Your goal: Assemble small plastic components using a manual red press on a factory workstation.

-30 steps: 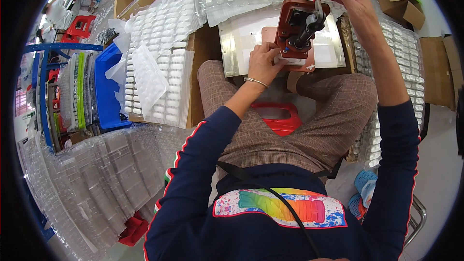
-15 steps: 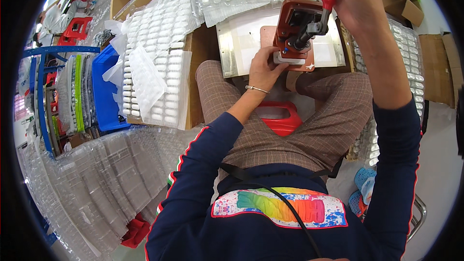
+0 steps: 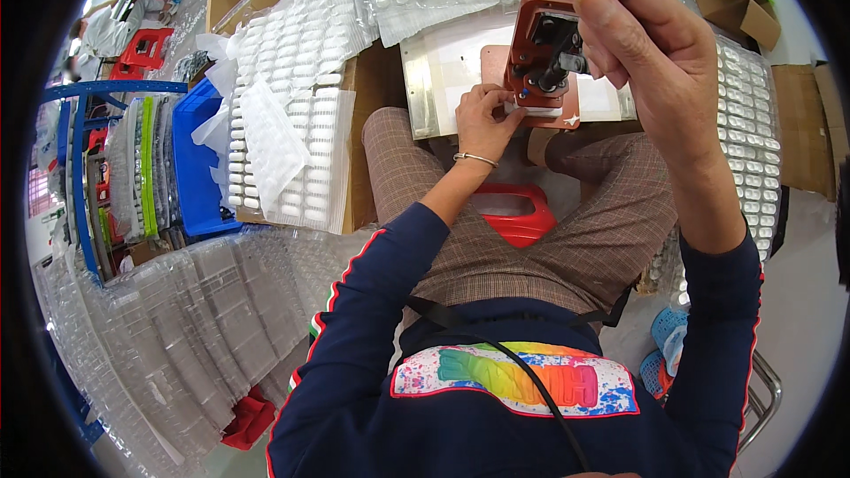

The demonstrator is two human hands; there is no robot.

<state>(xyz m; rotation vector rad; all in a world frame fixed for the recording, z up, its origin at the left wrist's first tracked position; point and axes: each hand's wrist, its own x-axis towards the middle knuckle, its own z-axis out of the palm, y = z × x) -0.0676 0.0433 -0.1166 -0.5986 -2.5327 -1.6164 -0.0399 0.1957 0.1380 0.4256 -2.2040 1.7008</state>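
Hands work at a small orange-brown press fixture [image 3: 542,62] standing on a pale metal plate [image 3: 443,71] that lies across the seated person's knees. The left hand [image 3: 485,118] rests at the foot of the fixture, its fingertips [image 3: 506,106] pinched on a small white part [image 3: 531,110] at the fixture's base; that grip is nearly closed on the part. The right hand [image 3: 642,44] is raised close to the camera above the fixture, fingers curled together with the thumb on top; whether this grip has hold of the fixture's lever cannot be told, since the hand hides it. Clear blister trays [image 3: 297,115] of white pieces lie stacked to the left on cardboard, beside a blue bin [image 3: 190,168]. A red stool [image 3: 513,212] shows between the legs.
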